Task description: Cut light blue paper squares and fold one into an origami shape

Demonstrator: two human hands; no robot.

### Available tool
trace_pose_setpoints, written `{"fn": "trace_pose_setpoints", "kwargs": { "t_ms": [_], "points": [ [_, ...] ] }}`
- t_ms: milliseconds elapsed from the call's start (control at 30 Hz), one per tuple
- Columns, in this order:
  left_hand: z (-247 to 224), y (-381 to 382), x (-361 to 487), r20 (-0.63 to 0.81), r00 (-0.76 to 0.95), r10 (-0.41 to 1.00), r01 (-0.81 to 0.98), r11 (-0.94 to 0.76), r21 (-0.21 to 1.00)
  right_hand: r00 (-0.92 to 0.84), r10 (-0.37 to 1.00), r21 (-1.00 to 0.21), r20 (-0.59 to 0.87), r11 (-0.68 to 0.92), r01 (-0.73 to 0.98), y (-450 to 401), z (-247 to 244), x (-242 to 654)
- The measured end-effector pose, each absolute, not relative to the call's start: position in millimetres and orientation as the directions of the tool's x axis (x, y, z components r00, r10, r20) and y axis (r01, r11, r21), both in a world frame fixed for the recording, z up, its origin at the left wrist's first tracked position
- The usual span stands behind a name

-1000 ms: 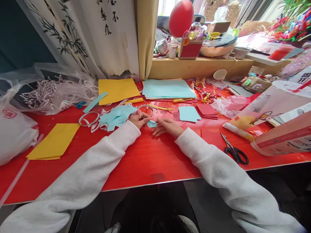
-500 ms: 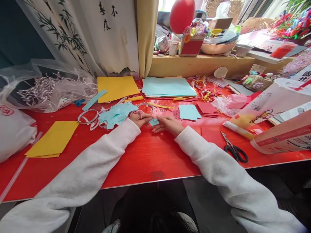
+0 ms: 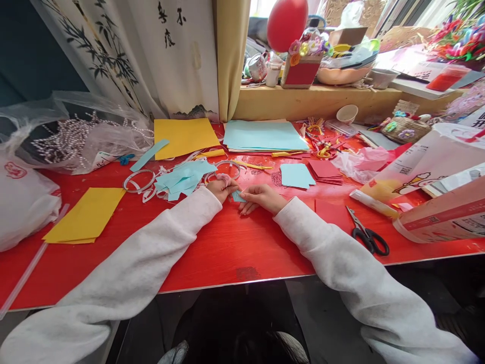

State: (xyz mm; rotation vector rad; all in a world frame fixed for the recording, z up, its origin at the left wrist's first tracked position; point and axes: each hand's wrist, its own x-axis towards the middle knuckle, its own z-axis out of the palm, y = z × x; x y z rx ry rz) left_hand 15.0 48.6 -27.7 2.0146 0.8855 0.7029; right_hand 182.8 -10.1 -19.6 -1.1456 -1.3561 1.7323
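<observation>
Between my two hands is a small piece of light blue paper, pinched from both sides just above the red table. My left hand is closed on its left edge, and a pink ring-like ornament shows at those fingers. Thumb and forefinger of my right hand grip the right side, with the other fingers curled below. Left of the hands lies a heap of cut light blue paper pieces. A stack of light blue squares and red squares sits to the right.
Black-handled scissors lie near the right front edge beside large plastic cups. Yellow sheets and a plastic bag are at left. Tape rolls, a yellow sheet and light blue sheets lie farther back.
Both hands keep hold of the blue paper piece. My right hand has shifted slightly down and right, and the paper shows a little differently between the fingers. The view has shifted slightly.
</observation>
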Motion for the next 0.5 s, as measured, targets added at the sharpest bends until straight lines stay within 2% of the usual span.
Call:
{"fn": "trace_pose_setpoints", "kwargs": {
  "t_ms": [167,367,500],
  "points": [
    [-29.8,50.2,14.7,0.132,0.6,0.789,0.33,-0.395,0.857,-0.351,0.9,-0.964,-0.259,-0.261,0.042,-11.9,-16.6,180.4],
    [-27.5,51.7,18.8,0.038,0.496,0.867,0.14,-0.124,0.982,-0.301,0.924,-0.971,-0.235,-0.237,0.031,-9.7,-16.6,181.1],
    [-27.9,52.1,18.1,0.093,0.519,0.85,0.118,-0.179,0.977,-0.362,0.894,-0.963,-0.265,-0.264,0.053,-9.4,-15.3,182.2]
  ]
}}
